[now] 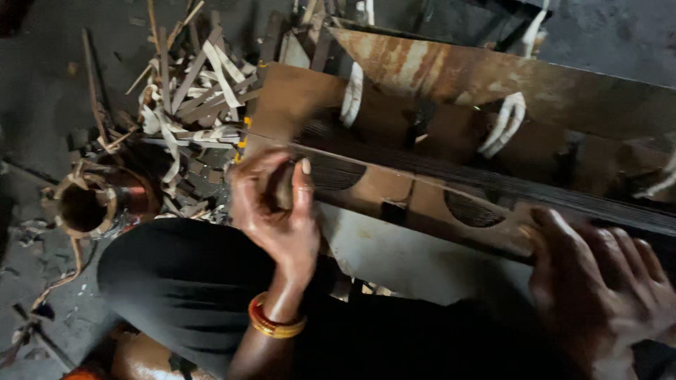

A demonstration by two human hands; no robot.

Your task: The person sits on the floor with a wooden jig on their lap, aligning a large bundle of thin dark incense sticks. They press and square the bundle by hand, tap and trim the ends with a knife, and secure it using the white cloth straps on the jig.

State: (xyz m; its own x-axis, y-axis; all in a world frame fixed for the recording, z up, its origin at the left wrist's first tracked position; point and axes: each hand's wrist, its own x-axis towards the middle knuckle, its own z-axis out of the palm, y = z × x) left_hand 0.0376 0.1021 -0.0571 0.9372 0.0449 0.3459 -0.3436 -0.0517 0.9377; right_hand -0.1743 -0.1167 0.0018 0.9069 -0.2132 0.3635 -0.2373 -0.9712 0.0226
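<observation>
Over a rusty metal frame (451, 77), left hand (271, 211) grip pinching a small brown piece (284, 188), right hand (598, 281) spread flat.

Left hand (271, 207) raised, fingers curled in a closed grip; right hand (598, 285) palm-down, fingers spread.

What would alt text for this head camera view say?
A person's left hand grips a small dark piece at the end of a long bundle of thin sticks; the right hand rests on a rusty frame. Scrap strips lie nearby.
</observation>
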